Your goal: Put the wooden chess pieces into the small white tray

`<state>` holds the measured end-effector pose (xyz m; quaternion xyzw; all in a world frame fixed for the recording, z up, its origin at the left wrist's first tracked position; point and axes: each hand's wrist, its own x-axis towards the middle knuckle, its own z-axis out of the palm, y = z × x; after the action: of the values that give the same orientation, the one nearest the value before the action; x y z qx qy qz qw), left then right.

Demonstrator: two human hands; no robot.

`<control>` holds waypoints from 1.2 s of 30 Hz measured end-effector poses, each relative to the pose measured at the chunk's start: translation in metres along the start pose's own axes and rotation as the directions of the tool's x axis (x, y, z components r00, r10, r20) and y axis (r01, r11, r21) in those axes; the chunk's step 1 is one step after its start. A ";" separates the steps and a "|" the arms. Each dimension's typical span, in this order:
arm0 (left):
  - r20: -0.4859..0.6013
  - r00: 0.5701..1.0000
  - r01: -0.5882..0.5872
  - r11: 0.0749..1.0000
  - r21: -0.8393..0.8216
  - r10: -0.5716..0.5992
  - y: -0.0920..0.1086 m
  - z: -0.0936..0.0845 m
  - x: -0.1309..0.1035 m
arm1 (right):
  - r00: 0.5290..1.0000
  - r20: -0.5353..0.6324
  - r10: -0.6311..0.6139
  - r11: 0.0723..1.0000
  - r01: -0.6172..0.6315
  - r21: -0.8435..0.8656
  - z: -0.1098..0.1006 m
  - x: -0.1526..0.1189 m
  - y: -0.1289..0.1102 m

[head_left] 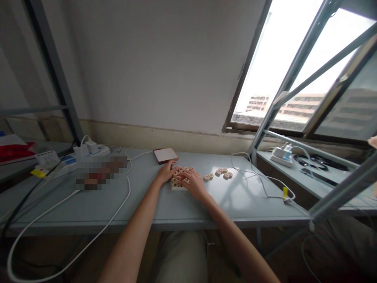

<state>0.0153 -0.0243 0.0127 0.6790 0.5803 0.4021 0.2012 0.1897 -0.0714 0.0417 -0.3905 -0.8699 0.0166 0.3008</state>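
Note:
A small light-coloured box (179, 188) full of round wooden Chinese chess pieces (178, 179) sits on the table in front of me. My left hand (165, 173) is at the box's left side, its fingers curled along the far left edge. Over the right part of the box lies my right hand (193, 181), its fingers spread on top of the pieces and covering some of them. Right of the box, several loose chess pieces (224, 172) rest on the table, with two more pieces (208, 177) closer to my right hand.
Behind the box lies a flat lid-like tray (165, 155) with a dark red edge. White cables (129, 188) loop across the left of the table (241, 200), near power strips (98, 150). Another cable (265, 184) crosses the right side. Metal frame posts (282, 94) rise at both ends.

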 end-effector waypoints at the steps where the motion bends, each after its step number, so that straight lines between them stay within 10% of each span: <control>1: -0.001 1.000 -0.004 1.000 0.003 0.004 0.000 0.000 0.000 | 1.000 -0.005 -0.001 1.000 0.001 -0.006 0.000 -0.001 0.000; 9: 0.004 0.999 -0.032 0.997 0.070 0.032 0.003 -0.002 -0.003 | 0.999 -0.002 -0.054 0.991 0.054 -0.120 -0.012 -0.005 -0.005; 15: 0.017 1.000 0.008 0.996 0.084 -0.009 0.004 -0.002 -0.002 | 0.927 -0.273 0.258 0.886 -0.340 -0.316 -0.032 -0.018 0.019; 18: 0.012 1.000 -0.009 0.998 0.059 0.008 0.003 -0.003 -0.002 | 0.874 -0.209 0.440 0.819 -0.485 -0.307 -0.033 -0.030 0.039; 29: 0.027 1.000 0.003 1.000 0.023 -0.003 0.003 -0.003 -0.001 | 0.828 -0.194 0.526 0.811 -0.557 -0.179 -0.023 -0.037 0.059; 36: 0.036 0.999 0.008 1.000 0.025 -0.009 0.003 -0.003 -0.001 | 0.970 -0.090 0.226 0.972 -0.230 -0.042 -0.022 -0.011 0.023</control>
<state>0.0151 -0.0263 0.0168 0.6862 0.5845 0.3817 0.2047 0.2232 -0.0676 0.0482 -0.4961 -0.8059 0.0117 0.3230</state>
